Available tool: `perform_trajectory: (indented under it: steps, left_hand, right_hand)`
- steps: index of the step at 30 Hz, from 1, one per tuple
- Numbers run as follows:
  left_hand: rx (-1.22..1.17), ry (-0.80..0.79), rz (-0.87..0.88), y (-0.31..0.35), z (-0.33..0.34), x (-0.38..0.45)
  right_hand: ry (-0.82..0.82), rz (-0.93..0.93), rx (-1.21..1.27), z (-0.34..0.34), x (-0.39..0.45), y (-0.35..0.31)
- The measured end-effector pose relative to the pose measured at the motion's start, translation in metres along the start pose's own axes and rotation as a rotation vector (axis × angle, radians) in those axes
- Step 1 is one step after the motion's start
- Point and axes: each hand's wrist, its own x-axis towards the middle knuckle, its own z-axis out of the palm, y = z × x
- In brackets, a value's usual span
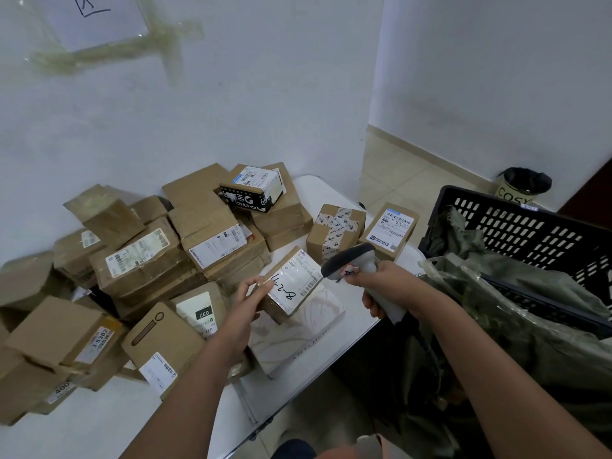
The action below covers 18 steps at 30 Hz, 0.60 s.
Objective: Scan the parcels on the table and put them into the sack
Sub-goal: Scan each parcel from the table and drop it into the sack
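The left hand (246, 301) pinches a small brown parcel (289, 284) by its near corner, label up (marked "8-2-7"), above the white table (347, 329). The right hand (381, 286) curls round a grey scanner (356, 260) aimed at it. The green sack (530, 313) sits right, in a black crate (516, 223).

Both bare forearms reach forward from the near edge. The left hand (246, 301) pinches with thumb and curled fingers. The right hand (381, 286) is curled in a grip, wrist bent leftward.
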Motion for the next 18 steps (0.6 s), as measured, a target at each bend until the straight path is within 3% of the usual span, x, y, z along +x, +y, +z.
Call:
perform_trajectory:
  steps: [9,18]
  left_hand:
    - [0.04,-0.022,0.037,0.012,0.003,0.008]
    - [-0.017,-0.02,0.021,0.016,0.01,0.015]
  right_hand:
    - [-0.094,0.002,-0.071,-0.008,-0.004,-0.011]
    - [-0.084,0.046,-0.066,-0.009,-0.003,-0.015]
